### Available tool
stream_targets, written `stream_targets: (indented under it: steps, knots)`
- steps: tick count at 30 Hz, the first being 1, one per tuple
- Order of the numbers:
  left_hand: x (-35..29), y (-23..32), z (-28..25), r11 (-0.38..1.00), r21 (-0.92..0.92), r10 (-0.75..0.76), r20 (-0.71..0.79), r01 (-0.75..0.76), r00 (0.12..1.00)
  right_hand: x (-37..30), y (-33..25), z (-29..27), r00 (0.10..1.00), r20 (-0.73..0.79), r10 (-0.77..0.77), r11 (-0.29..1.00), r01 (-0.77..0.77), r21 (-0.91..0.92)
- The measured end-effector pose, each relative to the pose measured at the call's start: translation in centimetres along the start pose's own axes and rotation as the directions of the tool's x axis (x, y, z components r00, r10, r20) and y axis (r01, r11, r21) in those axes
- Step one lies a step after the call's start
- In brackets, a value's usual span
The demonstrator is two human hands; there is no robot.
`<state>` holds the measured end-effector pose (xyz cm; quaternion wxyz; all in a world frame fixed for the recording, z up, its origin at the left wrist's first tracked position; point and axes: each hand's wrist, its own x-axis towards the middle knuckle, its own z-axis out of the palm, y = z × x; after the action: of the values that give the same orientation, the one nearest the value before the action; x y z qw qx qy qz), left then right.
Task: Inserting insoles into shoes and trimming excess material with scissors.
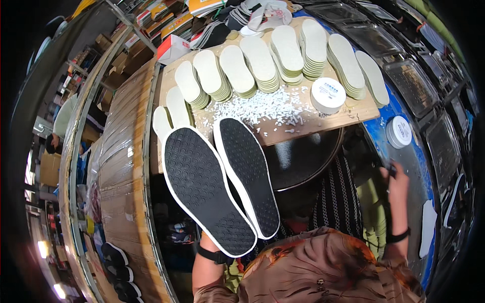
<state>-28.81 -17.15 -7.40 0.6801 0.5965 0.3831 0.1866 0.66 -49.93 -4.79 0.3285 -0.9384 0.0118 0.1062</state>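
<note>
A pair of shoes [209, 184] with black patterned soles and white edges is held soles up, heels toward me. My left hand is hidden behind them; its forearm [207, 275], with a dark wristband, runs up under the nearer heel, and the fingers do not show. Off to the right, my right hand [398, 182] is closed round a small dark thing [392, 169] that I cannot make out, beside the blue-edged surface. Beyond the shoes, many small white pieces [262, 107] lie scattered on the wooden board [323, 123].
Stacks of pale insoles [260, 60] line the board's far side. One white round tub [328, 96] stands on the board, another [399, 132] on the blue surface [411, 166]. Clear trays [409, 86] are at right. A taped cardboard panel [124, 166] and metal-edged shelving are left.
</note>
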Motion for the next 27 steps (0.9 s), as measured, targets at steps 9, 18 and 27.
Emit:
stream_targets:
  steps: [9,18,27]
  knots:
    - [1.1,-0.3,0.8,0.922,-0.380,-0.097,-0.042,0.074,0.994,4.7,17.0,-6.6,0.994,-0.109,0.002,0.820,-0.064,-0.568]
    - [3.6,3.0,6.8,0.705,0.622,0.370,0.087,-0.340,0.925,-2.6,-8.5,3.5,0.714,0.368,-0.595,0.803,0.533,0.266]
    - [6.4,9.3,2.4,0.739,0.674,-0.516,0.559,0.007,0.649,2.2,-12.4,6.5,0.208,0.821,-0.532,0.715,0.630,0.304]
